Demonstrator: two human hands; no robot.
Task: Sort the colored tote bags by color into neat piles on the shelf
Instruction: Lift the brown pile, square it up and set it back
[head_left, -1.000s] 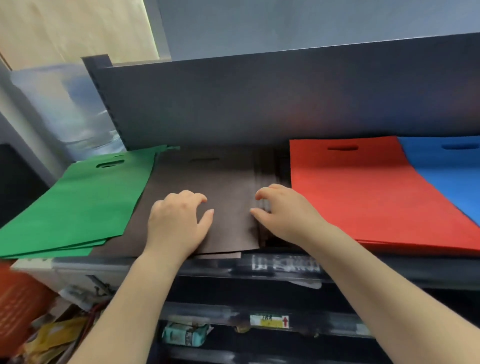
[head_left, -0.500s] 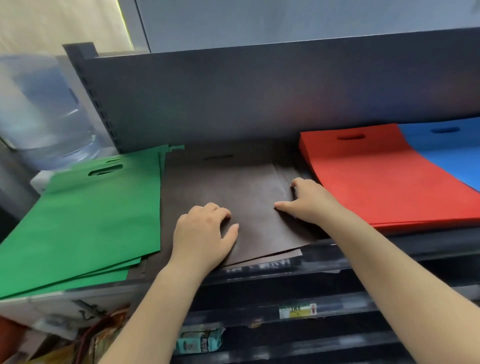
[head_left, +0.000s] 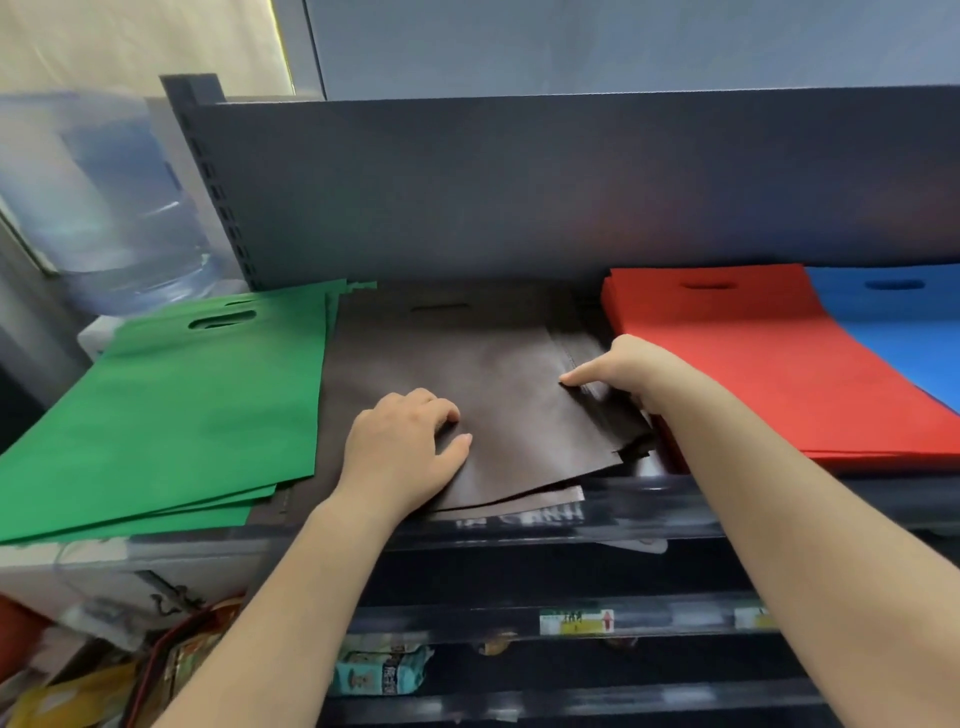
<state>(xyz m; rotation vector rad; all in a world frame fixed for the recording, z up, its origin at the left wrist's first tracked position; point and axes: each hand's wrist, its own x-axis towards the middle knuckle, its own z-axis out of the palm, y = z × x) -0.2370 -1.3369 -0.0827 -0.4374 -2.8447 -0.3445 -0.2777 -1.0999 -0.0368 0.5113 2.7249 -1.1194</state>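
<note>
Four piles of flat tote bags lie side by side on the shelf (head_left: 675, 512): green (head_left: 182, 405) at the left, brown (head_left: 493, 374) in the middle, red (head_left: 753, 364) and blue (head_left: 893, 322) at the right. The brown bags are fanned and skewed, with lower ones sticking out at the front and right. My left hand (head_left: 405, 447) rests on the top brown bag near its front, fingers bent and thumb out. My right hand (head_left: 623, 371) is at the brown pile's right edge, thumb on top and fingers tucked under the edge, next to the red pile.
A dark shelf board (head_left: 519, 182) overhangs the back of the piles. A large water bottle (head_left: 104, 208) stands at the far left behind the green bags. Lower shelves hold packaged goods (head_left: 379, 670), and clutter lies at the bottom left.
My right hand slid farther back along the brown pile's right edge and took hold of it. The left hand stayed on the top bag. The brown bags now lie more skewed.
</note>
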